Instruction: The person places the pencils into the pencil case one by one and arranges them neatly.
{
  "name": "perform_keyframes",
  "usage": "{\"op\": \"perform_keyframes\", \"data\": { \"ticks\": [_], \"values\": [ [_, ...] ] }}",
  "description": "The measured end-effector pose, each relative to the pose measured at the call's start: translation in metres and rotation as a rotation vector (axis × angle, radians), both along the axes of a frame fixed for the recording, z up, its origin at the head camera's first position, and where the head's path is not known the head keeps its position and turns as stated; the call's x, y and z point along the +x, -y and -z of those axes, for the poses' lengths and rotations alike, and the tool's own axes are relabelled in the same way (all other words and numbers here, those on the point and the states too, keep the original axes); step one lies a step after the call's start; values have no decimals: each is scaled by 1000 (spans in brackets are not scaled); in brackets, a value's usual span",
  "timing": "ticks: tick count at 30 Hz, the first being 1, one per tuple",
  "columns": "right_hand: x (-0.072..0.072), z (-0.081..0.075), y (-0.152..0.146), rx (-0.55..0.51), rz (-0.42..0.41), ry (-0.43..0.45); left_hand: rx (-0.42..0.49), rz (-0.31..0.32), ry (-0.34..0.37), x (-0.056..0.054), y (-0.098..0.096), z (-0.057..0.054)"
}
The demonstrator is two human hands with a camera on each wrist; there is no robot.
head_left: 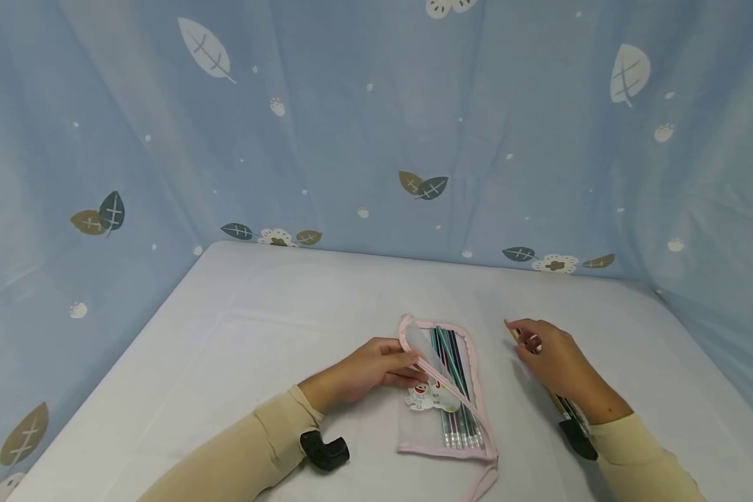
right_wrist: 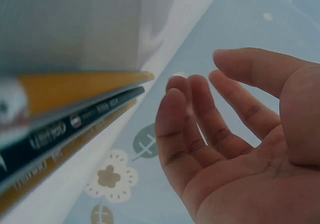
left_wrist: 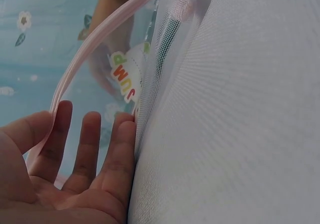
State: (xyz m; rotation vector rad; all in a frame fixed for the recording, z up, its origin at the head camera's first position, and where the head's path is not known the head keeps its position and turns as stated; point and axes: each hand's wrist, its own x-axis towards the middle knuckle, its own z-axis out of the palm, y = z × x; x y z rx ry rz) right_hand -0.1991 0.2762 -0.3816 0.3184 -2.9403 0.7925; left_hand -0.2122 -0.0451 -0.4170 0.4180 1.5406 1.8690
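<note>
A see-through mesh pencil pouch [head_left: 417, 429] with pink trim lies on the table, with several dark and teal pencils [head_left: 463, 397] inside. My left hand [head_left: 376, 366] pinches the pouch's pink opening edge [left_wrist: 92, 42] between thumb and index finger and lifts it; the other fingers extend beneath the clear flap. A cartoon label [head_left: 436, 399] is on the pouch. Right of the pouch, my right hand [head_left: 555, 355] is over loose pencils, its fingers loosely bent with nothing between them. In the right wrist view, yellow pencils [right_wrist: 85, 90] and a dark green pencil [right_wrist: 95, 115] lie beside that hand.
The white table [head_left: 288, 307] is bordered at the back and sides by a blue leaf-print curtain [head_left: 351, 125]. A pink strap [head_left: 486, 481] trails from the pouch toward the front. Black wrist mounts [head_left: 325, 452] sit at both sleeves.
</note>
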Motion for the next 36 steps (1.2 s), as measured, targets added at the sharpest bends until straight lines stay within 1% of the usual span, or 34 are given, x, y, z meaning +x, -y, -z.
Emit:
{"op": "perform_keyframes", "data": {
  "ticks": [3,8,12,18,28,36],
  "values": [
    [0,0,-2,3,-1,40,-1,7,-2,0,0,0],
    [-1,0,-6,15,15,99,2,-1,9,-2,-1,0],
    [-2,1,-8,39,16,123,7,-4,22,-2,-2,1],
    [-3,2,-9,64,15,138,8,1,17,0,-1,1],
    [-3,4,-10,88,33,126,4,14,11,0,0,0],
    [-5,4,-12,92,20,145,0,16,5,-1,1,2]
  ]
}}
